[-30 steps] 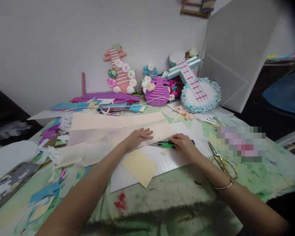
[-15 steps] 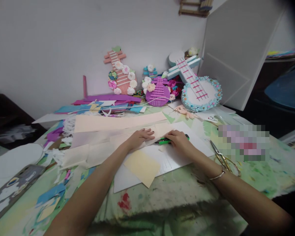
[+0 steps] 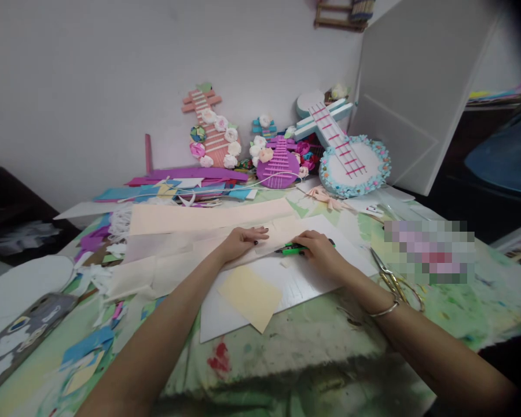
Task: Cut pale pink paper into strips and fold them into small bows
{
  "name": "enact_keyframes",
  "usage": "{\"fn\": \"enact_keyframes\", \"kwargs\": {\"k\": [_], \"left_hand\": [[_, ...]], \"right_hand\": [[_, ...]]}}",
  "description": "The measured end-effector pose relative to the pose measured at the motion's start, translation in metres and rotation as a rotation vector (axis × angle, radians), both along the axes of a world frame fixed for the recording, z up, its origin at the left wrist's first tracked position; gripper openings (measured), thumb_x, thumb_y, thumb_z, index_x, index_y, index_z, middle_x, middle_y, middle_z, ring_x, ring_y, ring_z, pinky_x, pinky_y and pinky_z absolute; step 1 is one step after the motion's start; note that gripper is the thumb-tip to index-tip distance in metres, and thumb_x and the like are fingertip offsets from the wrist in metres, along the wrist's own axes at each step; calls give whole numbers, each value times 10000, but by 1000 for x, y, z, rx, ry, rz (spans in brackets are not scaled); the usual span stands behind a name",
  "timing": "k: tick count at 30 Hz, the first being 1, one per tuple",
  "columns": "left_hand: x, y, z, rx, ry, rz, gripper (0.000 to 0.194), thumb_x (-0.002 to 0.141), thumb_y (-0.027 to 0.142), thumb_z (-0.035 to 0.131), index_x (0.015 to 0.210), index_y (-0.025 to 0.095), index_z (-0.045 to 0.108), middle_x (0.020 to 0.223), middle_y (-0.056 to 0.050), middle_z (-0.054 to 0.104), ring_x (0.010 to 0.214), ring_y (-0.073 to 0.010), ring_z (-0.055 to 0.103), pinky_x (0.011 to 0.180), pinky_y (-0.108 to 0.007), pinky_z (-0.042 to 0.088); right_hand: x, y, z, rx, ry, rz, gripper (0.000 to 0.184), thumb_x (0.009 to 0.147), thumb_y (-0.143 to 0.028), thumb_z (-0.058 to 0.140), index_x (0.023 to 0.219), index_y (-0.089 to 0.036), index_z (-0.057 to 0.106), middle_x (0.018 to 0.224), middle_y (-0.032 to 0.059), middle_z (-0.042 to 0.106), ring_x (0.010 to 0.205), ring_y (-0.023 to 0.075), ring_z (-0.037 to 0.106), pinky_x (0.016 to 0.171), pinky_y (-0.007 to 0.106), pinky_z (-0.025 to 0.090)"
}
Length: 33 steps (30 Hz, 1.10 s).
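Cream paper [image 3: 280, 233] lies in front of you in the head view, partly on the white board [image 3: 316, 281], and its left part goes beyond this board. Your left hand [image 3: 242, 243] is upon the paper; its fingers are close together and somewhat bent, but I cannot tell if they pinch it. Your right hand [image 3: 320, 252] grips the green knife [image 3: 290, 250] with closed fingers, near the lower edge of the paper, and the tip of the knife points toward your left hand. A bracelet [image 3: 385, 310] is around your right wrist.

The yellow card [image 3: 250, 294] lies on the board, nearer to you, with one corner over the board's front edge. Behind the cream paper is the peach strip [image 3: 208, 216]. The scissors [image 3: 391, 279] lie on the stained cloth [image 3: 325, 333], to the right of the board. The phone [image 3: 19, 344] is at far left. At the back, by the wall [image 3: 113, 81], you have the pink model [image 3: 217, 147], the purple model [image 3: 278, 168] and the blue-white model [image 3: 351, 165].
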<state>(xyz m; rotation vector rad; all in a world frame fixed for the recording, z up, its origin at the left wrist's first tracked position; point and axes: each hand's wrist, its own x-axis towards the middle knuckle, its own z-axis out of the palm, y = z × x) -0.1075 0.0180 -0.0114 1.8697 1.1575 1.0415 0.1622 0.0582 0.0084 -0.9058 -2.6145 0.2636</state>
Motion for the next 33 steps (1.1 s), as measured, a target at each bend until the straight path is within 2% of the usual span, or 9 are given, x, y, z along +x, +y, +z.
{"fn": "enact_keyframes", "kwargs": {"k": [3,8,13,20,33], "left_hand": [[-2,-1,1,11,-13,-25,381,722,155,568,1071,196,717,1257,-96,602,1279,-272,472,1128,-484,277],[-3,3,-3,39,17,-63,368,687,122,563,995,209,745,1191,-87,640,1256,-272,497,1149,-501,225],[-1,5,-6,58,68,-52,295,740,172,573,961,256,751,1165,-51,653,1255,-266,499,1161,-519,186],[0,5,-7,74,103,-16,225,792,271,582,937,272,754,1146,-24,665,1233,-254,523,1163,-499,222],[2,5,-7,93,140,11,207,806,327,594,912,261,759,1119,-38,677,1216,-264,536,1152,-494,254]], "right_hand": [[-4,-1,-1,11,17,13,460,698,30,476,1060,-158,691,1052,117,660,992,249,573,845,348,411],[-10,-2,-3,44,45,39,434,728,43,467,1037,-159,695,1017,116,661,973,238,568,830,346,403],[-10,-3,-5,57,61,53,414,758,39,472,1046,-168,686,1036,107,659,982,229,558,814,333,388],[-9,-2,-7,110,27,29,402,808,15,459,1094,-178,665,1064,115,652,980,234,536,784,345,339],[1,-11,-6,106,-38,5,422,767,32,464,1069,-175,675,1034,117,643,943,235,528,728,321,322]]}}
